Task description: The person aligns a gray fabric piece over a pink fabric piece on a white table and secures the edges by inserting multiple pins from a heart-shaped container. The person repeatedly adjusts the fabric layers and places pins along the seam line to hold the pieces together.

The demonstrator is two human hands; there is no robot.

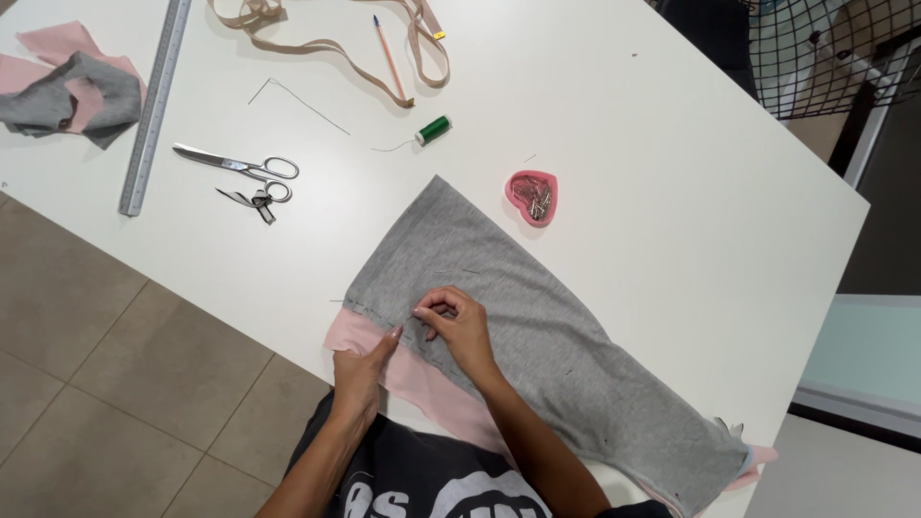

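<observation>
A long grey fabric piece (537,326) lies across the white table (614,125), with a pink fabric strip (436,393) showing along its near edge. A line of stitches runs along that edge. My left hand (363,372) lies flat on the pink strip, its fingers pointing at the seam. My right hand (458,326) rests on the grey fabric at the seam, its fingertips pinched together on what looks like a needle, too small to see clearly. A few pins stick in the grey fabric.
A pink heart-shaped dish of pins (531,197) sits beyond the fabric. Farther off lie a green thread spool (433,129), scissors (245,168), small snips (257,201), a metal ruler (153,105), a pencil (389,58), beige tape (326,43) and grey and pink scraps (72,86).
</observation>
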